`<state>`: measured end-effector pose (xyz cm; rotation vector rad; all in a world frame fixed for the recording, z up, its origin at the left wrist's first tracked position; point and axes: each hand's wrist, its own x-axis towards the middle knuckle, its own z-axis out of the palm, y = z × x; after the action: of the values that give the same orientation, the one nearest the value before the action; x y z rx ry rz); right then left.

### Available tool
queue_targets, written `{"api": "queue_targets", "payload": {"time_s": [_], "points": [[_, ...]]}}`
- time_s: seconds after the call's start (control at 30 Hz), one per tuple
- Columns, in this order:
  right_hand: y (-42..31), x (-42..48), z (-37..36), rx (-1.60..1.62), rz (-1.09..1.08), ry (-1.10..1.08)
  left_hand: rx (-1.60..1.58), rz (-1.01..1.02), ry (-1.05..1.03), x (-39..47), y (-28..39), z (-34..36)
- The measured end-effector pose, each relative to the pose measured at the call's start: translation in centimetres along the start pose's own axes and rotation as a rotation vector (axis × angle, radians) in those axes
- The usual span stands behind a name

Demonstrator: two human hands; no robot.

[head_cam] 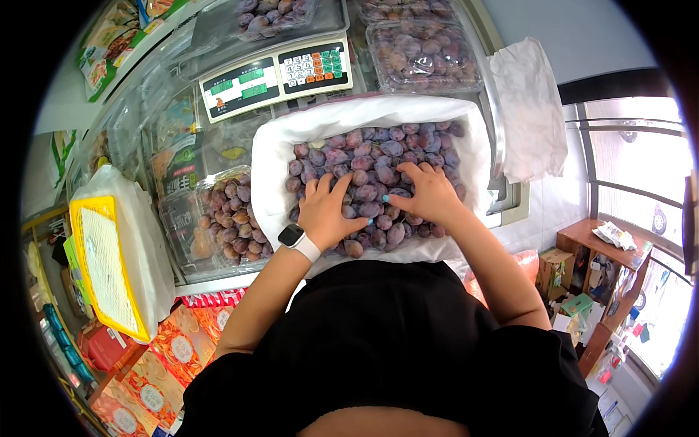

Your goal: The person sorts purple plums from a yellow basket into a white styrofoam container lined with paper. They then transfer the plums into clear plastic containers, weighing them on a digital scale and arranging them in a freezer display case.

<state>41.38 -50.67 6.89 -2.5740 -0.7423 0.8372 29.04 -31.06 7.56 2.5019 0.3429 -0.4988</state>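
Note:
A box lined with white cloth-like sheeting (273,164), filled with purple plums (377,191), stands right before me. My left hand (327,210), with a smartwatch at the wrist, rests on the plums at the left of the box, fingers spread. On the right side of the same plums lies my right hand (428,191), thumb and fingers apart. Neither hand is seen closed around a plum, though the fingertips partly sink among them. Left of the box sits a clear plastic tray of plums (232,218).
Behind the box stand a digital scale (276,76) bearing a plum punnet (273,19) and, to its right, closed clear punnets (426,57). A yellow-rimmed basket (128,273) is at the left. White paper (529,109) hangs over the right counter edge.

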Motion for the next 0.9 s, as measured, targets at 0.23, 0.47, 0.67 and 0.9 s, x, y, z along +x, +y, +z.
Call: {"api": "queue_targets", "payload": {"time_s": [0.23,0.47,0.67,0.9], "points": [[1.5,1.3,-1.2,0.379,0.003,-0.24,-0.071,0.093,0.008,0.5,-0.9,0.8],[2.3,3.1,-0.6,0.607,0.115,-0.347,-0.184,0.134,-0.066,1.2,-2.5,-0.1],[0.7,3.0,0.1,0.852,0.194,-0.443,-0.272,0.159,0.031,0.6,-2.9,1.1],[-0.5,2.5,0.7,1.184,0.314,-0.49,-0.339,0.189,-0.044,1.1,-3.6,0.1]]}}
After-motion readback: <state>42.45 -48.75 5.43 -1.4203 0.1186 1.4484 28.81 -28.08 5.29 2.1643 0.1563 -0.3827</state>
